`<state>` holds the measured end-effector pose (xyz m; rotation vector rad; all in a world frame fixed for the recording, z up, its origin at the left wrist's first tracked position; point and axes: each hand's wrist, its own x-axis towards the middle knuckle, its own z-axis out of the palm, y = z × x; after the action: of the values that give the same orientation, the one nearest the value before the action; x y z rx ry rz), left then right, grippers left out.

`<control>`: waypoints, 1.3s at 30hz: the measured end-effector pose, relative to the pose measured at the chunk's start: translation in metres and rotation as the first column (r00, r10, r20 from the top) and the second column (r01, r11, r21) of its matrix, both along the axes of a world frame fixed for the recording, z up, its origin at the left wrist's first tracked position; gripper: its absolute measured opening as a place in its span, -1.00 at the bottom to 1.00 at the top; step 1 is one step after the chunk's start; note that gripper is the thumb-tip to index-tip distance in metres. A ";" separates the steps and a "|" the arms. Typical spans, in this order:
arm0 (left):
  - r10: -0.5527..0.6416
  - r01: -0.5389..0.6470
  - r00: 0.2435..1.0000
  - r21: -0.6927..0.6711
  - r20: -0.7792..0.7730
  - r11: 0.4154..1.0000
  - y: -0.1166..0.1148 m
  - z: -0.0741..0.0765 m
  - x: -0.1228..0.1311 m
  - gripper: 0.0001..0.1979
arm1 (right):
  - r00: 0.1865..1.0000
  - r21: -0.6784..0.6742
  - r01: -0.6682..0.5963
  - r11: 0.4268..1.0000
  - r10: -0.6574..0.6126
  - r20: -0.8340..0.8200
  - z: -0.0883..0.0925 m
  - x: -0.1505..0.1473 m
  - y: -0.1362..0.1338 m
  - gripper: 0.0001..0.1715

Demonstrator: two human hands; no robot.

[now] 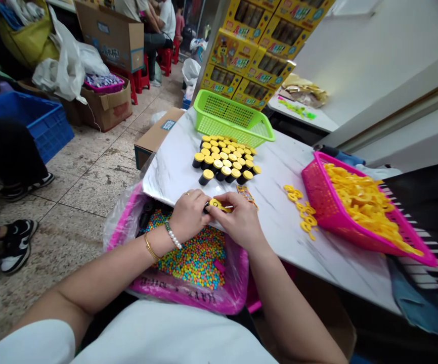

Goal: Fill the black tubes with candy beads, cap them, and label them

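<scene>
Over the near edge of the white table, my left hand [189, 215] is closed around a small black canister [206, 207], mostly hidden by the fingers. My right hand [239, 217] pinches a yellow plastic piece [216, 203] against the canister's top; whether it is fully seated I cannot tell. Just beyond stand several black canisters with yellow caps [225, 163], grouped upright. A small printed colourful packet [246, 194] lies beside my right hand. Below my hands, a pink tub [219, 302] lined with clear plastic holds many small coloured balls [188, 263].
A green basket [237, 132] sits at the table's far end, before stacked yellow boxes [251, 55]. On the right, a pink basket [317, 202] holds yellow plastic pieces, with several loose yellow pieces [308, 218] beside it. A cardboard box [154, 134] and another person's shoe [17, 242] are at left.
</scene>
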<state>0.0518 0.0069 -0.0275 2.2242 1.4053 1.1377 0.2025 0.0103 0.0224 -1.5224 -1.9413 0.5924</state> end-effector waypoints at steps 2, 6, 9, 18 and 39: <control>0.004 -0.004 1.000 -0.006 -0.028 1.000 0.000 -0.001 0.000 -0.86 | 0.989 0.073 -0.007 0.997 -0.003 0.146 0.004 -0.006 0.003 -0.86; 0.015 -0.017 0.998 -0.020 -0.064 1.000 0.001 0.001 0.000 -0.90 | 0.962 0.077 -0.059 0.995 0.036 0.270 0.015 -0.010 0.012 -0.88; 0.028 -0.031 0.996 -0.032 -0.086 0.999 0.000 0.003 -0.001 -0.89 | 0.975 -0.086 -0.165 0.983 0.175 0.140 0.016 -0.001 0.008 -0.90; -0.008 0.008 0.998 -0.009 -0.058 1.000 -0.001 0.002 -0.005 -0.72 | 0.762 -0.506 -0.205 0.838 -0.188 -0.620 -0.025 0.047 -0.013 -0.65; -0.044 0.050 0.993 0.050 -0.114 0.997 -0.001 0.002 -0.003 -0.79 | 0.909 -0.561 -0.417 0.715 0.331 -0.254 0.024 0.028 0.063 -0.56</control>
<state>0.0485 0.0058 -0.0259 2.3797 1.3719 1.0610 0.2303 0.0730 0.0464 -1.3653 -2.0721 1.5919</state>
